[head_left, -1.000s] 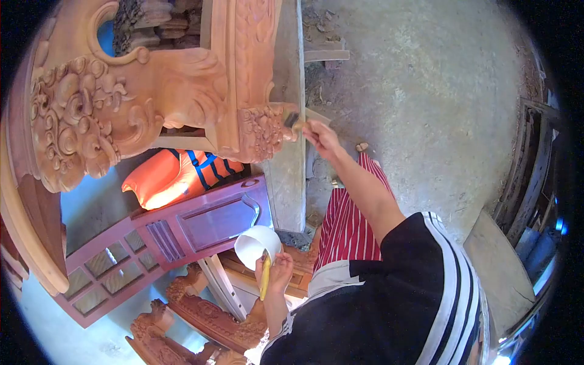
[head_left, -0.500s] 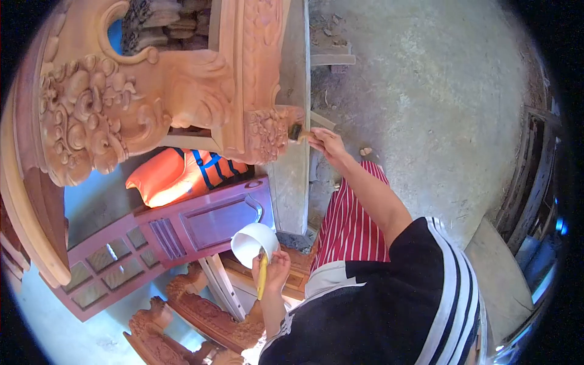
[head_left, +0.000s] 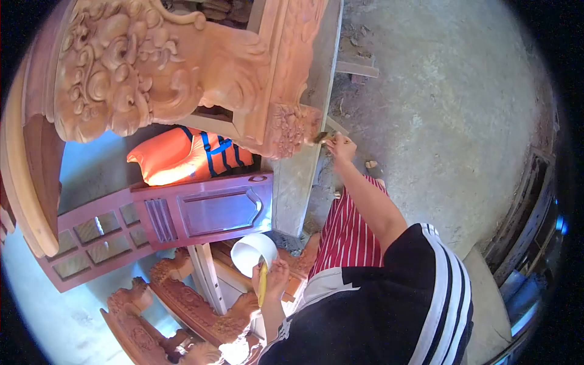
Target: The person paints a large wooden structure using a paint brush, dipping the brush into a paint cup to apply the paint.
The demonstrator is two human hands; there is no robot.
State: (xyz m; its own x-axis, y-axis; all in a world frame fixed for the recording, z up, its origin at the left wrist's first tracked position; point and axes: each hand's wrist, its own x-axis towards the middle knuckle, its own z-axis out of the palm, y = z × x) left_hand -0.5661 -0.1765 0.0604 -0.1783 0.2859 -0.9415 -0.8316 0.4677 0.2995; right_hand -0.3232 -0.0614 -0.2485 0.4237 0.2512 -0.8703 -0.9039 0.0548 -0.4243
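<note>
My right hand (head_left: 342, 148) pinches a small brush (head_left: 320, 138), its dark bristles at the carved foot end (head_left: 291, 131) of a large reddish-brown wooden furniture piece (head_left: 225, 79). Closer to my body, my left hand (head_left: 275, 280) grips a white round container (head_left: 249, 252) by its rim, its opening tilted toward the left. A yellow-handled tool (head_left: 262, 285) is also held against the container by that hand; its far end is hidden inside.
An orange life vest (head_left: 176, 159) with blue straps lies behind a purple-brown wooden door (head_left: 222, 213). More carved pieces (head_left: 188, 310) stand at the lower left. A concrete ledge (head_left: 292, 188) runs beside the furniture, with a small wooden block (head_left: 358, 69) near it.
The view has shifted, so the furniture appears farther right and larger. My right hand and brush have moved slightly along the foot end, with the wrist turned. My left hand still holds the container.
</note>
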